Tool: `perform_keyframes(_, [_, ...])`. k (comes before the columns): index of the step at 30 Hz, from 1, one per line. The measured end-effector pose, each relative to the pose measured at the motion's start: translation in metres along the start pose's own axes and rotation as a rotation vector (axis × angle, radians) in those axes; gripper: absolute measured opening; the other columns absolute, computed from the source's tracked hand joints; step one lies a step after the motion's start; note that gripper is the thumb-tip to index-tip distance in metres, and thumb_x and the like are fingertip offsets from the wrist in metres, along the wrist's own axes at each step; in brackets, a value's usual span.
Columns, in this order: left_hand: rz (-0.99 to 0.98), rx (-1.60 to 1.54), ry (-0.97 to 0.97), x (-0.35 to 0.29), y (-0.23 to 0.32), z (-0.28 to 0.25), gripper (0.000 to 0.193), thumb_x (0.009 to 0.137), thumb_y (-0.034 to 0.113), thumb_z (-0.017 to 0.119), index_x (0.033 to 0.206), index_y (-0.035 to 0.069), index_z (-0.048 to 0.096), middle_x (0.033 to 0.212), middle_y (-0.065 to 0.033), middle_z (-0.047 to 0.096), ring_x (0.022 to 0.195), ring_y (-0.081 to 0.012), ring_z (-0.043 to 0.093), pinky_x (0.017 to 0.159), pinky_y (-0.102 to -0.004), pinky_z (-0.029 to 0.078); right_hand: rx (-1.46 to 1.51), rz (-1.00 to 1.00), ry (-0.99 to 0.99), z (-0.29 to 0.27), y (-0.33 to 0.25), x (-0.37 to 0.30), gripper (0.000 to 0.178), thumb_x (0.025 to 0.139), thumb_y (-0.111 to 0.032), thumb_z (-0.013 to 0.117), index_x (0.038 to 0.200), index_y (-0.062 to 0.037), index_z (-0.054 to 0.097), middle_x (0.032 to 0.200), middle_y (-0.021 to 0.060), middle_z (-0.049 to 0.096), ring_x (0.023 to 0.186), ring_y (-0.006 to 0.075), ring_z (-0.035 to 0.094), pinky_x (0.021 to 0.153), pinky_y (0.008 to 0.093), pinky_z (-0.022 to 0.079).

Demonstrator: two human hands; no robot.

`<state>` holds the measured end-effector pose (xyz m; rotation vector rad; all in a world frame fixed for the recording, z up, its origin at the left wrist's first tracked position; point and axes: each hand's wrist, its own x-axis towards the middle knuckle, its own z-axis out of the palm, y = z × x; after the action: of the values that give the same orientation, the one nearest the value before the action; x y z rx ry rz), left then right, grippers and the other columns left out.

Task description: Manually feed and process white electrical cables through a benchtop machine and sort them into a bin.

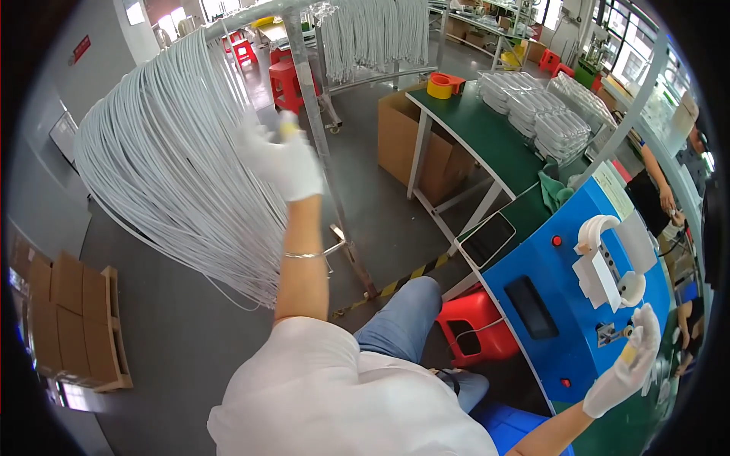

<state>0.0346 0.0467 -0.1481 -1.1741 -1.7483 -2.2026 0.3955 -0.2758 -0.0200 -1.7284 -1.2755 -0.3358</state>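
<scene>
My left hand (283,161), in a white glove with a yellow tip on one finger, reaches up to the hanging bundle of thin white cables (167,144). Motion blurs its fingertips, but thumb and fingers look apart, and no cable shows clearly in them. At the right, my right hand (627,368), gloved in white too, is at the front of a blue machine (517,266). Its fingers are stretched out beside a small metal fixture (610,334) on the machine. Above that fixture sits a white curved guide with a roller (597,235).
The cables hang from a metal rack (304,83). A green table (487,144) carries stacked clear trays (532,110) and a yellow tape roll (441,86). Also around are a red stool (475,327), cartons on a pallet (76,319) and a co-worker's arm (658,178) beyond the machine.
</scene>
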Motion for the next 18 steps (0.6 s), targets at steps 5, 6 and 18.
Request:
perform_keyframes(5, [0.009, 0.319, -0.143, 0.057, -0.021, -0.016, 0.044, 0.083, 0.02, 0.066, 0.117, -0.004, 0.054, 0.088, -0.0125, 0.058, 0.081, -0.0209, 0.058, 0.072, -0.0314, 0.047, 0.051, -0.092, -0.089, 0.023, -0.016, -0.002, 0.042, 0.076, -0.005, 0.042, 0.114, 0.0059, 0.057, 0.113, 0.0149, 0.059, 0.1, 0.0199, 0.057, 0.086, 0.0264, 0.043])
perform_keyframes(6, [-0.228, -0.049, -0.305, 0.062, -0.035, -0.014, 0.045, 0.084, 0.023, 0.066, 0.117, -0.004, 0.054, 0.081, -0.0105, 0.057, 0.072, -0.0193, 0.058, 0.067, -0.0292, 0.048, 0.005, -0.073, -0.059, 0.034, -0.023, -0.002, 0.048, 0.07, -0.016, 0.047, 0.111, 0.0062, 0.059, 0.111, 0.0155, 0.059, 0.094, 0.0175, 0.058, 0.079, 0.0226, 0.042])
perform_keyframes(18, [-0.389, -0.582, -0.344, 0.125, -0.036, -0.008, 0.04, 0.085, 0.028, 0.064, 0.106, -0.004, 0.056, 0.061, 0.0019, 0.044, 0.05, -0.0094, 0.045, 0.045, -0.0238, 0.039, 0.238, -0.178, -0.345, 0.068, -0.037, -0.009, 0.03, 0.073, 0.01, 0.054, 0.1, 0.0005, 0.063, 0.102, 0.0123, 0.062, 0.079, 0.0152, 0.059, 0.068, 0.0203, 0.045])
